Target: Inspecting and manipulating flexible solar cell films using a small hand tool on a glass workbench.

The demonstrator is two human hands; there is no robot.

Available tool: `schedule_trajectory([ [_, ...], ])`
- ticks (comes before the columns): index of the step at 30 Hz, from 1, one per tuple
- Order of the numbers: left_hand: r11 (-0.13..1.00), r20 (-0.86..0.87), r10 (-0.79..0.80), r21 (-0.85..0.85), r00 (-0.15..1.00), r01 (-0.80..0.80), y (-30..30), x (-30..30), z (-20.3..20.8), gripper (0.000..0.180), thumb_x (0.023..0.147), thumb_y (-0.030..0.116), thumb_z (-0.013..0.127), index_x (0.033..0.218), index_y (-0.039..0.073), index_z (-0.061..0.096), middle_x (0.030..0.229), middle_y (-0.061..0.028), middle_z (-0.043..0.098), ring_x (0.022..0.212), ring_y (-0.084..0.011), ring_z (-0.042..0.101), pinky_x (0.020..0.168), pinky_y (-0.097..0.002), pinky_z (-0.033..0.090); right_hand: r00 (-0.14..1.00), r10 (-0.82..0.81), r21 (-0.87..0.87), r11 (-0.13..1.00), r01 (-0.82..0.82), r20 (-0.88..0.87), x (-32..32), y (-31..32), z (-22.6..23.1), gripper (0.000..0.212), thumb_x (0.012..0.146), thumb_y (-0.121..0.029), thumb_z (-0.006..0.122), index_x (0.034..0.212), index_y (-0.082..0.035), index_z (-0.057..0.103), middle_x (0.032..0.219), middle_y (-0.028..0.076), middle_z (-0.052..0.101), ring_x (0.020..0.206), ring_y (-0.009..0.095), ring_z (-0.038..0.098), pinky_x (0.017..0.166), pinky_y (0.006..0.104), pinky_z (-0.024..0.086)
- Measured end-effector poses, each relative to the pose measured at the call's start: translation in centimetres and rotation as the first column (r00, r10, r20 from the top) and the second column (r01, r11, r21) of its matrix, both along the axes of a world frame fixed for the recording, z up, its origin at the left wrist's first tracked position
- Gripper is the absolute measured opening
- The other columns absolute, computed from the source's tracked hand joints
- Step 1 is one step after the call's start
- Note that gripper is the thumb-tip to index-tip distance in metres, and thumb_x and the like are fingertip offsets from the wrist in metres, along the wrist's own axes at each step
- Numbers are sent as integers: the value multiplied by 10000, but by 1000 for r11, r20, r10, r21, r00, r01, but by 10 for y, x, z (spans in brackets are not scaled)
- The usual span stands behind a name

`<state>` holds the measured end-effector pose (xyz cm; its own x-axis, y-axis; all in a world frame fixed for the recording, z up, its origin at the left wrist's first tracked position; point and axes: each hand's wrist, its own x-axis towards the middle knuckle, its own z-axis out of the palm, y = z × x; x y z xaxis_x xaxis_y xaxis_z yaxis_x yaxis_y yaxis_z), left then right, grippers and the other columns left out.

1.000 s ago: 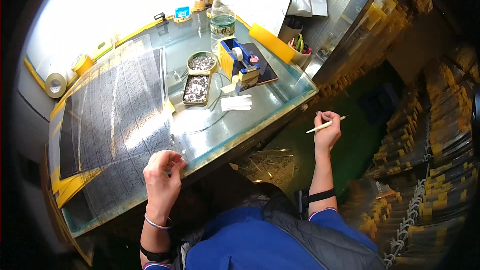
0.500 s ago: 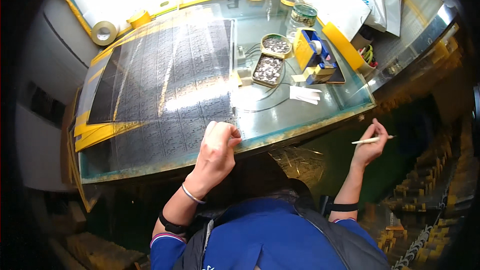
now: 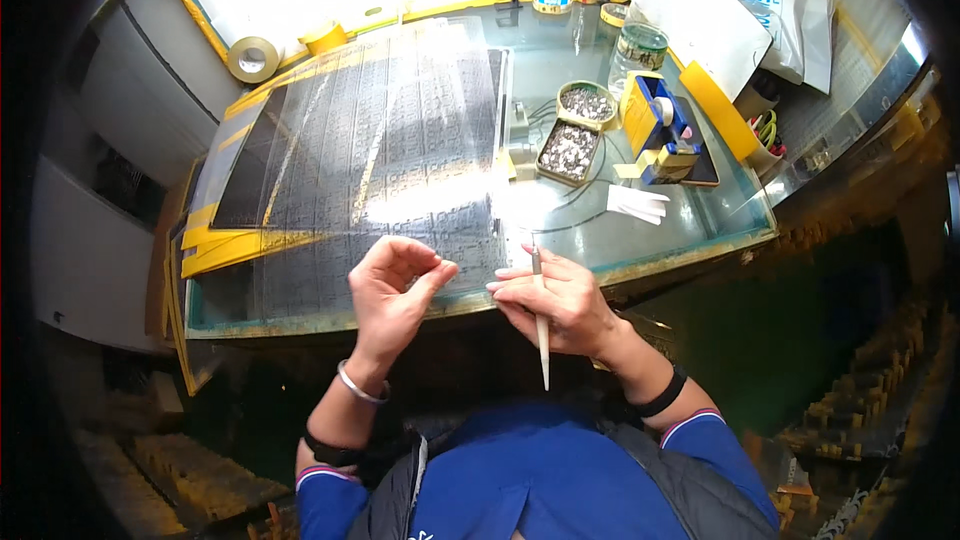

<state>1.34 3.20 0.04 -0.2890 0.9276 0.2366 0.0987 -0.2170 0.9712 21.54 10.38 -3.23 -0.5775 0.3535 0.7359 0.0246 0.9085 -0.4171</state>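
Observation:
Over the near edge of the glass-topped table (image 3: 560,270), my left hand (image 3: 392,290) is closed in a pinch, thumb against fingertips. Whatever it may hold is too small to make out. To its right my right hand (image 3: 565,305) grips a slim white pen-like tool (image 3: 542,325) with a metal collar. Its thin tip points away from me, and its tapered end points back toward my body. Beyond my left hand lies a large dark sheet printed with rows of fine patterns (image 3: 330,170), under glossy clear film. The two hands are apart.
Beyond my right hand stand a round tin (image 3: 587,103) and a square tin (image 3: 570,152), both full of small pale bits. Farther right are a blue-and-yellow tape dispenser (image 3: 655,120), white strips (image 3: 638,203) and a glass jar (image 3: 640,45). Tape rolls (image 3: 253,60) lie at the back left.
My right hand has come in from the far right to the table's near edge, bringing the pen-like tool. My left hand has turned, showing its pinched thumb and fingertips. The view has shifted slightly.

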Motion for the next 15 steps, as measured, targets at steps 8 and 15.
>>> schedule_trajectory([
  [8, 991, -602, -105, -1, 792, 131, 78, 14, 86, 176, 730, 3, 759, 830, 2, 615, 769, -48, 656, 759, -84, 629, 720, -238, 524, 996, -32, 26, 999, 34, -87, -1, 1, -9, 131, 745, -66, 718, 861, -66, 657, 821, 64, 693, 820, 225, 693, 782, 358, 550],
  [15, 964, -504, -258, -77, 824, 255, 167, 54, 46, 145, 742, 71, 766, 823, 2, 668, 745, -57, 680, 698, -80, 633, 657, -226, 520, 999, 21, -26, 999, -21, -31, 0, 1, -8, 177, 741, -46, 727, 887, -71, 631, 894, 50, 717, 899, 222, 694, 839, 396, 539],
])
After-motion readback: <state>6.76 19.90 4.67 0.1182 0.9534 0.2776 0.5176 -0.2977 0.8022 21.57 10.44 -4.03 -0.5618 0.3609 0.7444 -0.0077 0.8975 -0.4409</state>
